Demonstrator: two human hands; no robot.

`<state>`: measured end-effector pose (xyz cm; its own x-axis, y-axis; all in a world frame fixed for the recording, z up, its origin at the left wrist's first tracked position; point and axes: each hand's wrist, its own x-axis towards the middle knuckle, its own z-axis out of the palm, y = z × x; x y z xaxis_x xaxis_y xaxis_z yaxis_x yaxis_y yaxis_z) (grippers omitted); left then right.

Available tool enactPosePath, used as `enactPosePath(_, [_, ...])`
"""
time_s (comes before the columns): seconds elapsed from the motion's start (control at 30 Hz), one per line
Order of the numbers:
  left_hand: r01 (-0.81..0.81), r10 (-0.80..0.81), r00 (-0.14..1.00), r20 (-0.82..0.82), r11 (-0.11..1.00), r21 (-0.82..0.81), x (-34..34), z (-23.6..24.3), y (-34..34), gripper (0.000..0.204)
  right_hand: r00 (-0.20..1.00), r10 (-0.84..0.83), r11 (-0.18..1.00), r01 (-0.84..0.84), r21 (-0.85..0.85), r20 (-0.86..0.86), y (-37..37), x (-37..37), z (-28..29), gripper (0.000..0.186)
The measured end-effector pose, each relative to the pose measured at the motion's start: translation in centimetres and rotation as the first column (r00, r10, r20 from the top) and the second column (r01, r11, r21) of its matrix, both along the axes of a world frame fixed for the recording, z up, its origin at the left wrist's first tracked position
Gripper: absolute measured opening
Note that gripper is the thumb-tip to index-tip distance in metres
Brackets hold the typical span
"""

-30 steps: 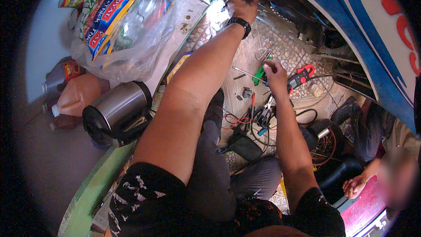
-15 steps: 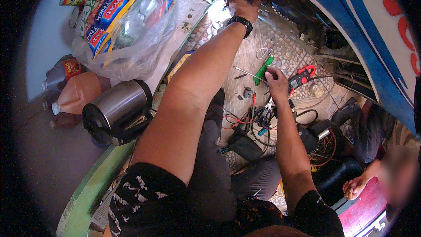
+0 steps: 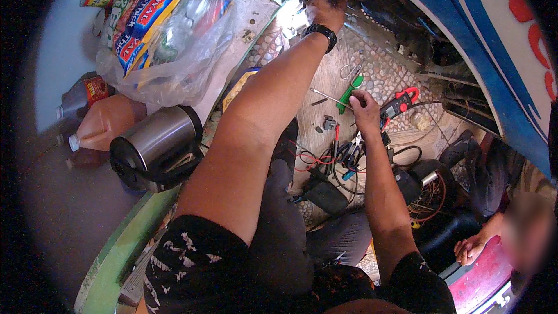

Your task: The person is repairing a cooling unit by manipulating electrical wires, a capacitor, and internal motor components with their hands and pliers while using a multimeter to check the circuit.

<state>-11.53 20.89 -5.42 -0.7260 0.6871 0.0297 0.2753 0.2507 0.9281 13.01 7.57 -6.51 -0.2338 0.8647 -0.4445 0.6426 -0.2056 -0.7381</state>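
Stretched far forward, my left hand [image 3: 325, 13] reaches in among dark machine parts beside a bright light [image 3: 293, 18]. Its fingers are lost in the shadow there, and a black watch [image 3: 321, 36] circles the wrist. My right hand [image 3: 365, 111] is closed on a thin metal rod like a screwdriver shaft [image 3: 329, 96], which points left over the floor. Beyond the rod lies a green-handled tool [image 3: 350, 93]. To the right of that hand is a red and dark grey clamp meter [image 3: 400, 103]. Scissors [image 3: 352, 151] lie close to my right wrist.
Tangled cables and a black pouch [image 3: 325, 196] lie between my arms. At left stand a steel jug [image 3: 160, 142], bottles [image 3: 107, 125] and a plastic bag of packages [image 3: 197, 64]. A blue and white panel [image 3: 500, 52] rises at right. Another person's hand [image 3: 469, 250] rests at lower right.
Both hands stay in nearly the same places. My left wrist has shifted very slightly, and my right hand still grips the rod.
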Motion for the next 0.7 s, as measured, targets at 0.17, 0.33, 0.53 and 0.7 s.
enactPosePath(0.17, [-0.031, 0.031, 0.999, -0.012, 1.0, -0.003, 0.3, -2.4, 0.9, 0.037, 1.0, -0.005, 1.0, 0.005, 0.013, -0.011, 0.0, -0.3, 0.1, 0.031])
enactPosePath(0.33, [-0.044, 0.043, 0.999, -0.006, 0.998, -0.053, 1.3, 0.8, 0.8, 0.039, 0.999, 0.031, 0.999, -0.032, 0.038, 0.044, 0.1, -0.1, 0.0, 0.03])
enactPosePath(0.53, [-0.017, 0.007, 1.0, -0.024, 0.888, -0.459, 0.6, 2.4, 1.3, 0.056, 0.997, 0.075, 0.996, -0.076, 0.048, 0.026, -0.8, -1.3, -0.3, 0.031])
enactPosePath(0.7, [0.067, -0.089, 0.994, -0.07, 0.96, -0.272, 1.0, 2.0, 1.3, 0.05, 0.999, 0.052, 0.998, -0.053, 0.044, 0.014, -1.2, -1.3, -1.2, 0.033])
